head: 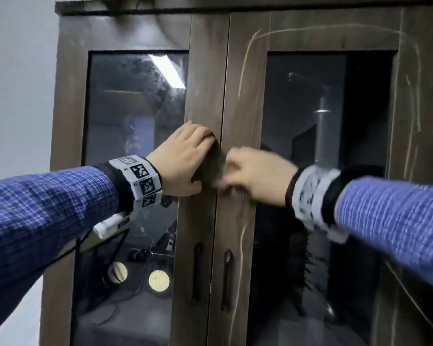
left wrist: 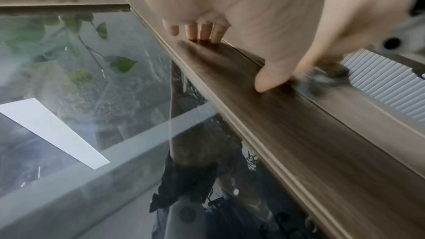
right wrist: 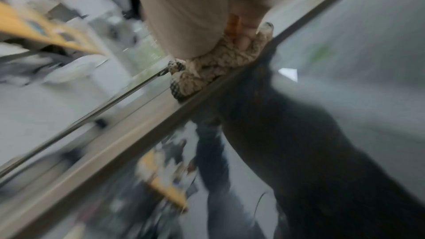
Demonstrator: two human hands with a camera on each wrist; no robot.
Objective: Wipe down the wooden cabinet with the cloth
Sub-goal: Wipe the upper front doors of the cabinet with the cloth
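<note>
My right hand (head: 258, 174) had its fingers curled tight round the bunched, tan-and-dark checked cloth (right wrist: 214, 66), wadded small so I could press it into the narrow wooden stile of the right door, just beside the seam where the 2 doors met. That hand was blurred, which I took for mid-stroke.

My left hand (head: 183, 161) lay on the neighbouring stile of the left door with straight fingers (left wrist: 202, 33) and thumb flat on the wood, holding nothing; I judged it was there to steady that door against the push of the wiping.

The 2 hands sat close together, nearly touching across the seam.

Beyond them stood the tall dark-brown wooden cabinet (head: 208, 71) with its 2 glass panes (head: 135, 121). Pale streaks (head: 245, 61) looped over the right door's frame, so much wiping seemed left. The 2 slim black handles (head: 226, 280) hung below my hands.
</note>
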